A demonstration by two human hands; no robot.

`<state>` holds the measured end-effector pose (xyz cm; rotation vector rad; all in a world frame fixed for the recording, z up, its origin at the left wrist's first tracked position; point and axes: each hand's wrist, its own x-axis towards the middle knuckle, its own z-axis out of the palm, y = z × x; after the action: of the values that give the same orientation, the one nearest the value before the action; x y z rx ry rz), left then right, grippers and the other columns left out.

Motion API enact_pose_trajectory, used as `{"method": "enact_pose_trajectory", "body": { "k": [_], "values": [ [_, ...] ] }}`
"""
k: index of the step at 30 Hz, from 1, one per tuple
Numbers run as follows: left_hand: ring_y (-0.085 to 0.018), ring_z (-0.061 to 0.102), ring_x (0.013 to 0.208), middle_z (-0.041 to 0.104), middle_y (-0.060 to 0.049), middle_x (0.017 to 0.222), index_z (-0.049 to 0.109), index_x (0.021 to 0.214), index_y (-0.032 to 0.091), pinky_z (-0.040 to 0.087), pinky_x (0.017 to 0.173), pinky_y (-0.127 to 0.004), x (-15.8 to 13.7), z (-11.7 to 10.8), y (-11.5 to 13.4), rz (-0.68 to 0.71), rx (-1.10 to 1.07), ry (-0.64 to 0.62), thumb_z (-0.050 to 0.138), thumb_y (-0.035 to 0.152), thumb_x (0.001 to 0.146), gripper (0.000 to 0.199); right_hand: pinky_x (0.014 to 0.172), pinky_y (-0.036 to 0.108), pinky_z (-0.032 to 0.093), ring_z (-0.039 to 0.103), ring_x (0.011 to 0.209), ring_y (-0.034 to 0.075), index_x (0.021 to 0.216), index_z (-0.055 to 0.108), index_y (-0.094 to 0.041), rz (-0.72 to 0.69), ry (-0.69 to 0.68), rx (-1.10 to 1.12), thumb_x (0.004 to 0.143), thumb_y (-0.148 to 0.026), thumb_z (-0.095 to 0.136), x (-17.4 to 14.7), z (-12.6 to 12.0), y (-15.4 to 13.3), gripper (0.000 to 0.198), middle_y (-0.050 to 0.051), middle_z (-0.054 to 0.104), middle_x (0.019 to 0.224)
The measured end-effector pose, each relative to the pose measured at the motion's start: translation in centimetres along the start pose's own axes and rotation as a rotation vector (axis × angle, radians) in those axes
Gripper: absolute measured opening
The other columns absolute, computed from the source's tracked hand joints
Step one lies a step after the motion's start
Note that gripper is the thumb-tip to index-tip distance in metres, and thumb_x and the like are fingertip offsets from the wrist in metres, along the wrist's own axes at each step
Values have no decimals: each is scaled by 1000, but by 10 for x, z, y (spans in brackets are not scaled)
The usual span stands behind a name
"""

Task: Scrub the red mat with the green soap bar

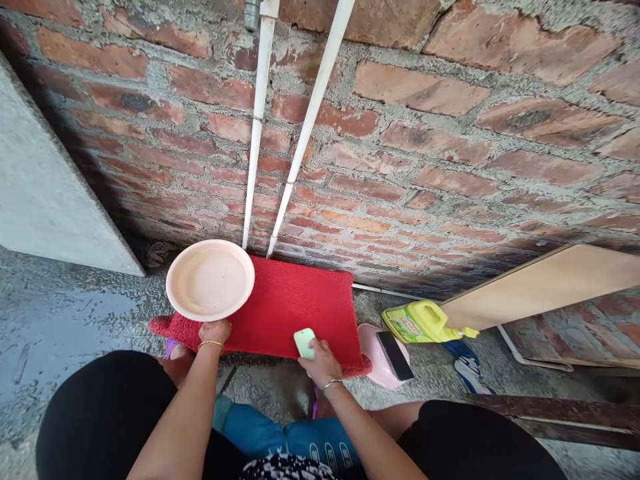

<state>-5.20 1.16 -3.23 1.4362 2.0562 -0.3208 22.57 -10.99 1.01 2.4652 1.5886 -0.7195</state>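
My left hand (215, 331) grips the near rim of a pale pink plate (210, 279) and holds it level above the left end of a red mat (295, 307). My right hand (320, 362) holds a small light green sponge (304, 343) over the mat's near edge. The mat lies on the concrete floor against a brick wall, between my knees and the wall.
Two white pipes (260, 127) run down the brick wall. To the right lie a pink object with a dark phone (395, 355) on it, a yellow-green detergent bottle (423, 321) on its side and a leaning wooden board (545, 283). The floor at left is wet.
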Motion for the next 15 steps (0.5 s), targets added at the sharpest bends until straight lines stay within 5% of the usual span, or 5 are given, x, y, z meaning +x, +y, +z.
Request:
{"method": "enact_pose_trajectory", "body": {
  "k": [5, 7, 11, 15],
  "values": [
    [-27, 57, 109, 59, -10, 122, 58, 117, 19, 48, 89, -45, 2, 2, 0, -14, 7, -18, 59, 41, 84, 40, 67, 29, 42, 60, 80, 19, 93, 56, -22, 328, 58, -5, 72, -36, 60, 9, -26, 83, 26, 5, 56, 92],
    [-21, 57, 105, 57, -8, 122, 54, 120, 18, 50, 88, -44, 3, 3, 0, -9, 8, -20, 56, 40, 87, 39, 68, 30, 43, 59, 77, 18, 92, 56, -22, 330, 109, 13, 73, -34, 59, 10, -33, 92, 23, 4, 56, 90],
    [-21, 58, 104, 57, -8, 120, 54, 119, 18, 51, 87, -43, 2, 2, -1, -5, 3, -15, 56, 40, 87, 39, 82, 30, 42, 56, 89, 19, 99, 57, -22, -70, 109, -36, 69, -28, 61, 2, -29, 52, 30, 5, 56, 99],
    [-29, 60, 107, 64, -15, 114, 62, 114, 18, 48, 90, -47, -2, -1, 1, -32, -5, -13, 62, 37, 81, 38, 95, 37, 36, 50, 107, 24, 107, 59, -25, -573, -136, -245, 71, -25, 60, -14, -6, -13, 36, 7, 54, 114]
  ]
}}
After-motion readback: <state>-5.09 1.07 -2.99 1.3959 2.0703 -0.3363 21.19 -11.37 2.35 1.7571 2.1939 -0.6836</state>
